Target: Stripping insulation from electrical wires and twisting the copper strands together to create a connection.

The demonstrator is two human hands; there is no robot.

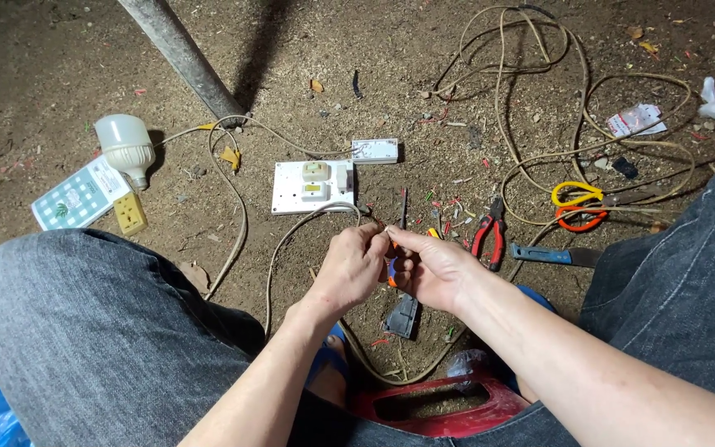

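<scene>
Wire end point(374, 225) pinched between both hands over the dirt floor point(59, 50), in front of the white switch-and-socket board point(314, 187). Left hand point(349, 269) fingers closed on the wire; right hand point(434, 269) fingers curled shut around a small orange-handled tool point(391, 271), type unclear. Looks like stripping or twisting the conductor; steady grip needed. Green-and-white bulb box point(79, 199) lies far left beside the bulb point(126, 146); a white-red wrapper point(636, 121) sits upper right.
</scene>
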